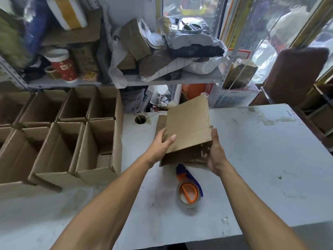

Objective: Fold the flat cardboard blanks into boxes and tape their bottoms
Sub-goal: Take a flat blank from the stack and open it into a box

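Cardboard blank (189, 123) is light and bends at creases; your left hand (162, 143) and right hand (215, 150) grasp its opposite edges.

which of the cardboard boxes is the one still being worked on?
The one held over the table between the left hand and right hand: the cardboard blank. The open boxes standing left are untouched by hands.

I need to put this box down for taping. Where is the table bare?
The white table is bare right of the cardboard box held by the left hand and right hand. Another bare patch lies near its front edge, left of the tape dispenser. The left side is crowded with open boxes.
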